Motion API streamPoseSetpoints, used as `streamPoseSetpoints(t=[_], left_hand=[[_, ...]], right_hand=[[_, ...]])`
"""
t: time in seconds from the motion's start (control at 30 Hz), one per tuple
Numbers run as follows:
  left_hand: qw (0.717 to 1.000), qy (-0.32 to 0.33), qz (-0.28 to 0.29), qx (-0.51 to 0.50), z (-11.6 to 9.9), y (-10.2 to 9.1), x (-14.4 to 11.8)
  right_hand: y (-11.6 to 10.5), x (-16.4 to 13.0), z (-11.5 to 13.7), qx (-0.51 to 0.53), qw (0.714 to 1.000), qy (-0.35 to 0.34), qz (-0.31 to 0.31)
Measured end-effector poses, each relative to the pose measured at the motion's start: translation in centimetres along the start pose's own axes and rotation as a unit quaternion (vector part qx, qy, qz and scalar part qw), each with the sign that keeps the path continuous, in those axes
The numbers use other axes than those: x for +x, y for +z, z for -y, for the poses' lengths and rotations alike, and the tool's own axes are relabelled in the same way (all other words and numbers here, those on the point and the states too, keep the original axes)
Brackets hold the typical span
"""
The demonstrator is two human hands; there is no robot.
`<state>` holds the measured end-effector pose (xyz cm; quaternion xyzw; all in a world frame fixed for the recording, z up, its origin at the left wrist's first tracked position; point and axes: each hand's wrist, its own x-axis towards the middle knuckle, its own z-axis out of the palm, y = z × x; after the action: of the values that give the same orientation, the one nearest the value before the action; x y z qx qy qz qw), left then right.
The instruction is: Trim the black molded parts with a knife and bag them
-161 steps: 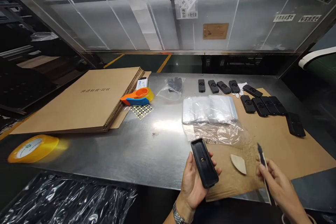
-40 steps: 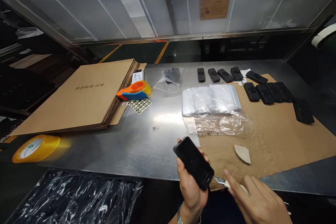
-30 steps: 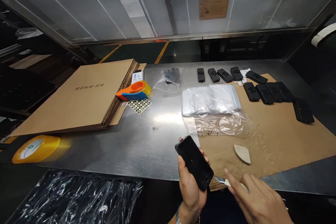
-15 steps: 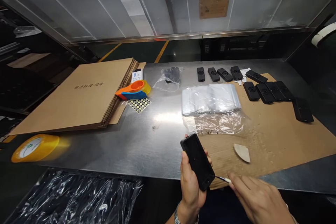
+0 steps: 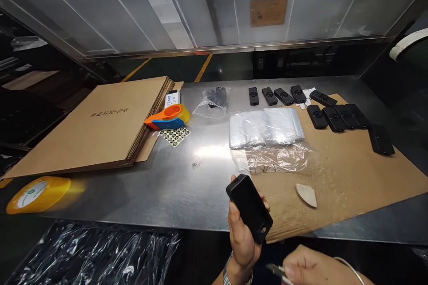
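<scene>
My left hand (image 5: 241, 231) is wrapped round a black rectangular plastic housing (image 5: 249, 207), tilted, with a small round hole near its lower end. Below and to the right of the housing, my right hand (image 5: 307, 267) grips a small white-handled knife (image 5: 277, 270). Its dark metal blade points left, apart from the housing, and looks blurred. On the brown cardboard sheet (image 5: 361, 173) lies a pale wedge-shaped piece (image 5: 306, 195). Similar black housings (image 5: 317, 116) with round marks stand in rows at the back right.
Clear plastic bags (image 5: 265, 127) lie mid-table. A stack of cardboard (image 5: 90, 129), an orange and blue tape dispenser (image 5: 169, 116) and a sticker sheet (image 5: 175, 136) sit left. A yellow tape roll (image 5: 38, 193) rests at the left front edge. Black plastic-wrapped goods (image 5: 96, 254) are below.
My right hand has drawn the knife away from the housing, down and left. The housing has turned in my left hand, so its hole now shows. The camera view has shifted slightly.
</scene>
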<state>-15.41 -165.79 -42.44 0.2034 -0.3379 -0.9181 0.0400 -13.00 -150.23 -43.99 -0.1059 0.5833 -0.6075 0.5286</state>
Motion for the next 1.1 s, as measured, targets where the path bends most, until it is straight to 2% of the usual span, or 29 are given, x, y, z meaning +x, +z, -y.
streamPoseSetpoints(t=[0.03, 0.07, 0.13, 0.17, 0.23, 0.27, 0.33, 0.5, 0.6, 0.67, 0.9, 1.0, 1.1], left_hand=[[0.999, -0.033, -0.001, -0.008, -0.2, 0.1, 0.3], [0.997, -0.075, -0.004, -0.014, -0.4, 0.2, 0.5], [0.986, -0.167, -0.011, -0.019, -0.5, 0.3, 1.1], [0.976, -0.215, -0.015, -0.02, -0.4, 0.2, 1.3], [0.952, -0.305, -0.022, -0.022, 0.0, 0.1, 1.5], [0.938, -0.344, -0.023, -0.024, 0.3, 0.1, 1.5], [0.918, -0.395, -0.024, -0.03, 0.9, 0.1, 1.3], [0.917, -0.397, -0.042, -0.018, 1.7, 0.6, 0.5], [0.916, -0.398, -0.039, -0.016, 1.8, 0.7, 0.1], [0.914, -0.403, -0.04, -0.017, 1.8, 0.7, -0.1], [0.91, -0.413, -0.044, 0.002, 2.2, 0.5, -0.9], [0.905, -0.418, -0.021, 0.074, 2.5, 0.3, -1.4], [0.901, -0.421, 0.006, 0.106, 2.7, 0.0, -1.7]], right_hand=[[0.0, 0.0, -0.1, 0.034, 0.999, -0.004, 0.011], [0.0, -0.1, -0.2, 0.055, 0.998, -0.012, -0.005], [-0.3, -0.3, -0.1, 0.044, 0.994, -0.039, -0.097], [-0.5, -0.5, 0.1, 0.007, 0.986, -0.06, -0.155], [-0.8, -0.8, 0.8, -0.116, 0.953, -0.112, -0.255], [-0.8, -0.8, 1.3, -0.182, 0.933, -0.135, -0.28], [-0.7, -0.8, 2.2, -0.288, 0.9, -0.16, -0.285], [-0.2, 0.1, 2.8, -0.441, 0.842, -0.149, -0.273], [-0.1, 0.5, 2.3, -0.494, 0.811, -0.137, -0.282], [0.0, 0.6, 2.2, -0.51, 0.801, -0.13, -0.286], [-0.7, 0.3, 3.2, -0.479, 0.817, -0.085, -0.309], [-1.9, 0.2, 3.6, -0.435, 0.823, -0.095, -0.352], [-3.1, -0.1, 4.1, -0.378, 0.851, -0.128, -0.341]])
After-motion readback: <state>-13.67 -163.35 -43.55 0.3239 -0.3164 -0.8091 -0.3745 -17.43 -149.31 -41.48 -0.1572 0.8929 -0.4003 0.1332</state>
